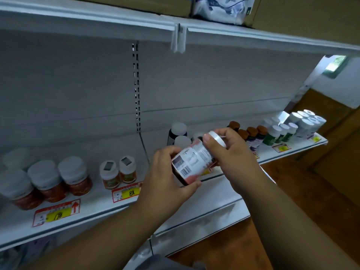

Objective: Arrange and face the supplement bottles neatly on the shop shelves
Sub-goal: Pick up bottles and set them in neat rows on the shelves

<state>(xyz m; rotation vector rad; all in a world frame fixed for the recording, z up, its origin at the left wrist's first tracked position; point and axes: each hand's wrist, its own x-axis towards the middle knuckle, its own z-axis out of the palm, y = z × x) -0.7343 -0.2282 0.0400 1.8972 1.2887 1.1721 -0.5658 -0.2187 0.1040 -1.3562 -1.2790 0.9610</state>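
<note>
A dark supplement bottle [191, 159] with a white cap and a pink-and-white label hangs tilted in front of the white shelf [93, 209], barcode side toward me. My left hand [169, 178] grips its base from below. My right hand [229, 151] holds the capped end, thumb and fingers curled round the cap. Behind the hands stand two dark bottles with white caps [178, 133]. To the left on the shelf sit two small orange bottles [118, 174] and several larger red-orange bottles [46, 180].
Further right on the shelf stand brown-capped bottles [252, 134], green-labelled white-capped bottles [277, 133] and a cluster of white bottles [307, 121]. Yellow-and-red price tags [127, 192] line the shelf edge. An upper shelf [175, 28] overhangs. Wooden floor lies lower right.
</note>
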